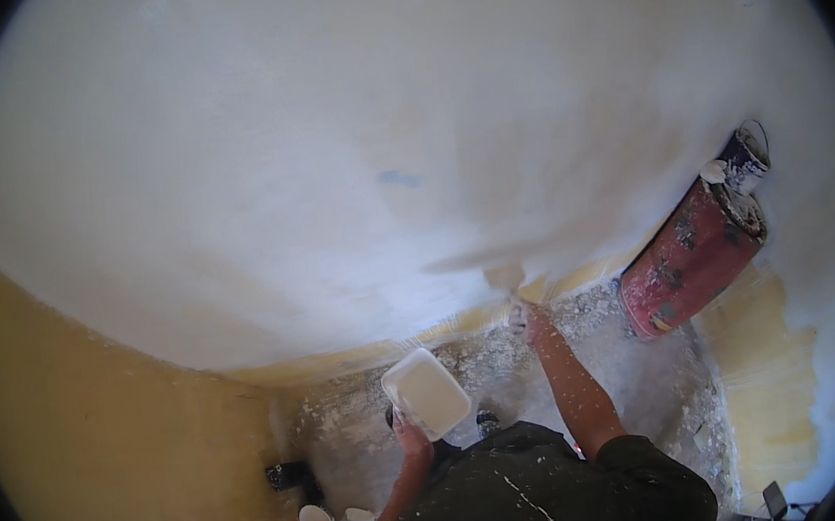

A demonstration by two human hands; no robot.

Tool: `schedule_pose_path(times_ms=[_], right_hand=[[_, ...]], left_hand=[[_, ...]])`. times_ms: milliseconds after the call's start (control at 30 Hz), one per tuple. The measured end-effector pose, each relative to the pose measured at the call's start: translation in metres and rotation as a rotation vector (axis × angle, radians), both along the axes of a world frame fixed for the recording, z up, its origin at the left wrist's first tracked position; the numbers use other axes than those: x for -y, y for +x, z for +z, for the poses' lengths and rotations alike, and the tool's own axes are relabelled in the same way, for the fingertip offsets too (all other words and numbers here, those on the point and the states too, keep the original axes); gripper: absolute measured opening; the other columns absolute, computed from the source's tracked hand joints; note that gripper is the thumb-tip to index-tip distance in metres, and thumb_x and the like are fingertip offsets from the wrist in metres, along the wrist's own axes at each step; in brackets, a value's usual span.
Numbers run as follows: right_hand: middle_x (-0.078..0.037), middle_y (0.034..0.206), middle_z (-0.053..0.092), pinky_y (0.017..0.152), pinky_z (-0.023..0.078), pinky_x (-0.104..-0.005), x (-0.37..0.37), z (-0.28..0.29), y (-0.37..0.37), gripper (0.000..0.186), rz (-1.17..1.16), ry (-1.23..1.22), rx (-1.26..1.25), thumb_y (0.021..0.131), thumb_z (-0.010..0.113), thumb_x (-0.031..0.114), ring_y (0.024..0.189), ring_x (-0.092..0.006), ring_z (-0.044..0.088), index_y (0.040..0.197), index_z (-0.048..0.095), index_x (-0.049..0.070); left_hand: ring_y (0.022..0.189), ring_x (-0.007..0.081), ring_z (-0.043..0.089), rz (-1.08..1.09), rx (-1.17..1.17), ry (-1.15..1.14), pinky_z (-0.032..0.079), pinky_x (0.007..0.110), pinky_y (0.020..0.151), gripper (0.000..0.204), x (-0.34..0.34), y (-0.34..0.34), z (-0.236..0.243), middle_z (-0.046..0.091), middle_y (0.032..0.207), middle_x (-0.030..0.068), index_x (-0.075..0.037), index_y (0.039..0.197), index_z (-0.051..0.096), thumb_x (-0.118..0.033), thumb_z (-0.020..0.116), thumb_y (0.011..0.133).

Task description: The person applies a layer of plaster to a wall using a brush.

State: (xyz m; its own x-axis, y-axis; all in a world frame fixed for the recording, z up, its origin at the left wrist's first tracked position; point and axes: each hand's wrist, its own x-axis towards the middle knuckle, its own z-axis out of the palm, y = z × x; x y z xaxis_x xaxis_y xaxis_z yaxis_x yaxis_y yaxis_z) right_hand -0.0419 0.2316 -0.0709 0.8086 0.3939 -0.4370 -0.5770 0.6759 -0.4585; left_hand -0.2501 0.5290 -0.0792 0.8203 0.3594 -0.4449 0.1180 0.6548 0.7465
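My left hand is closed on the edge of a white rectangular tub with rounded corners, held over the floor and tilted so its pale inside shows. My right arm reaches out to the foot of the wall. There my right hand, speckled with white, grips what looks like a wide paintbrush by its handle. The brush head is pale and blurred, at or very near the wall just above the yellow strip along its base. Its shadow spreads over the white-coated surface.
A red barrel spattered with paint stands at the right, with a dark paint can on top. Splashed floor lies below. Yellow wall rises at the left. A white round lid or tub sits at the lower left.
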Motion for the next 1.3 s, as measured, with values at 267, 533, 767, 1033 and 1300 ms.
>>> schedule_pose_path(times_ms=[267,533,767,1033,1300], right_hand=[[0.003,0.066,0.050,0.046,0.042,-0.0259,0.011,0.225,0.033,0.015,-0.234,-0.309,0.548,0.081,0.056,0.022,0.056,-0.0115,0.049,0.090,0.055,0.010],[0.005,0.070,0.042,0.045,0.031,-0.0157,0.019,0.399,0.019,0.050,-0.125,-0.291,0.894,0.083,0.054,0.039,0.058,-0.0037,0.039,0.125,0.044,0.013],[0.008,0.062,0.036,0.042,0.031,-0.0203,-0.028,0.073,0.018,0.039,-0.178,-0.392,0.243,0.081,0.059,0.040,0.051,-0.0034,0.035,0.109,0.055,0.014],[-0.002,0.067,0.048,0.043,0.035,-0.0228,-0.014,0.041,0.055,0.025,0.096,-0.256,-0.050,0.085,0.048,0.028,0.054,-0.0110,0.046,0.099,0.054,0.008],[-0.001,0.083,0.049,0.055,0.038,-0.0271,0.008,0.413,0.018,0.035,-0.197,-0.396,0.590,0.083,0.051,0.035,0.068,-0.0130,0.049,0.108,0.051,0.010]], left_hand=[[0.109,0.0238,0.048,-0.145,0.129,0.078,0.041,0.040,0.091,0.038,0.009,0.009,0.030,0.047,0.121,0.0078,-0.010,0.126,0.037,-0.029,0.030,0.094],[0.110,0.0216,0.046,-0.156,0.064,0.090,0.038,0.037,0.093,0.039,0.007,0.017,0.020,0.045,0.121,0.0082,-0.009,0.129,0.032,-0.025,0.033,0.094],[0.111,0.0218,0.044,-0.084,0.037,0.025,0.038,0.036,0.093,0.042,0.012,0.014,0.011,0.042,0.125,0.0094,-0.006,0.131,0.030,-0.026,0.036,0.094],[0.108,0.0221,0.048,-0.073,0.039,0.129,0.042,0.037,0.090,0.040,0.019,0.011,0.037,0.046,0.120,0.0092,-0.009,0.128,0.034,-0.030,0.032,0.094],[0.110,0.0223,0.046,-0.119,0.080,0.143,0.040,0.036,0.092,0.040,0.018,0.011,0.044,0.046,0.121,0.0094,-0.009,0.128,0.034,-0.030,0.032,0.094]])
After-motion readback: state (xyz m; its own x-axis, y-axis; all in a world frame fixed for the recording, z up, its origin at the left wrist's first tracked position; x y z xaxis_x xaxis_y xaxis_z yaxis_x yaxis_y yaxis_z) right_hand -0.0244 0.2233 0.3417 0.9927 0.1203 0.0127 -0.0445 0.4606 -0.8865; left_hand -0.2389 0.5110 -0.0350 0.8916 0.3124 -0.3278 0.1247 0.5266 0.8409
